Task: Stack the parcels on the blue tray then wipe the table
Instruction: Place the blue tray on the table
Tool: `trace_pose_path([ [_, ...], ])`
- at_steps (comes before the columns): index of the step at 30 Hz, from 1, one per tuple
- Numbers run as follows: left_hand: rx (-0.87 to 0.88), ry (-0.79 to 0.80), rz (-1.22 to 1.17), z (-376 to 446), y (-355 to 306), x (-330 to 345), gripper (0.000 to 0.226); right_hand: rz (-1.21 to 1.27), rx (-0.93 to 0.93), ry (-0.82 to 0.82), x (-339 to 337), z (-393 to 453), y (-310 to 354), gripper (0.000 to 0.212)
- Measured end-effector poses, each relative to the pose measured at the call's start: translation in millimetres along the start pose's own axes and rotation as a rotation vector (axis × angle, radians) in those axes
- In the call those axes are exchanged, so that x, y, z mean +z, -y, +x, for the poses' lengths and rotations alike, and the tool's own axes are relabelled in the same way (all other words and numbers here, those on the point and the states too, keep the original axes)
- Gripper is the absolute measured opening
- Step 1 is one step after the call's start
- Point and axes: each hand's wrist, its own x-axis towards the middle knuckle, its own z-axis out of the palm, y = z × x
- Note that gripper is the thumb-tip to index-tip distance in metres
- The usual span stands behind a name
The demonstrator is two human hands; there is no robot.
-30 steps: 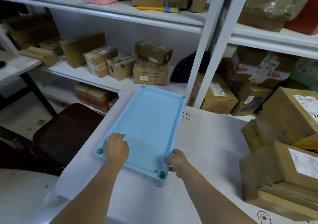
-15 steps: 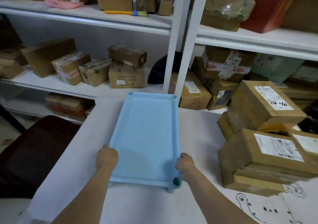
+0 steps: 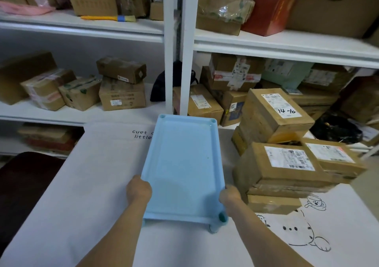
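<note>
1. Fingers of left hand (image 3: 139,189) and right hand (image 3: 229,195) curl out of sight around the long rims of the light-blue rectangular plastic tray (image 3: 180,164), frame centre.
2. Brown cardboard parcels (image 3: 287,164) are stacked just right of it on the white-covered table (image 3: 92,174).

Parcel storeroom: shelves (image 3: 287,47) w/ boxes (image 3: 122,94).

My left grip (image 3: 139,190) and right grip (image 3: 229,195) clasp blue tray (image 3: 182,164) by long sides over counter (image 3: 82,184); parcels (image 3: 287,160) stacked just right.
</note>
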Motion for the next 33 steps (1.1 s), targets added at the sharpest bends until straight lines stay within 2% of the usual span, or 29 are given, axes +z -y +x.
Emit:
trace_pose_path([
  [4,-0.001,0.000,-0.015,-2,-3,9,0.034,0.004,0.016,-0.026,-2,11,-6,0.024],
  [11,-0.014,-0.007,-0.067,-1,1,15,0.037,-0.110,0.003,0.032,-8,17,-6,0.036],
  [16,-0.041,-0.004,-0.019,-5,2,13,0.038,-0.197,0.004,0.033,-5,12,1,0.037],
  [19,0.049,-0.106,0.072,-8,-11,12,0.045,-0.171,-0.111,-0.114,-1,6,10,0.039],
  [23,0.321,-0.168,0.013,-14,-50,18,0.018,-0.125,-0.423,-0.283,-7,-4,36,0.018],
  [24,0.394,-0.141,0.006,-17,-63,21,0.014,-0.131,-0.477,-0.320,-12,-7,43,0.021],
  [27,0.528,0.002,-0.061,-32,-97,35,0.021,-0.104,-0.547,-0.428,-30,-13,58,0.024],
  [33,0.591,0.282,-0.078,-73,-155,57,0.030,-0.019,-0.519,-0.706,-97,-23,65,0.016],
])
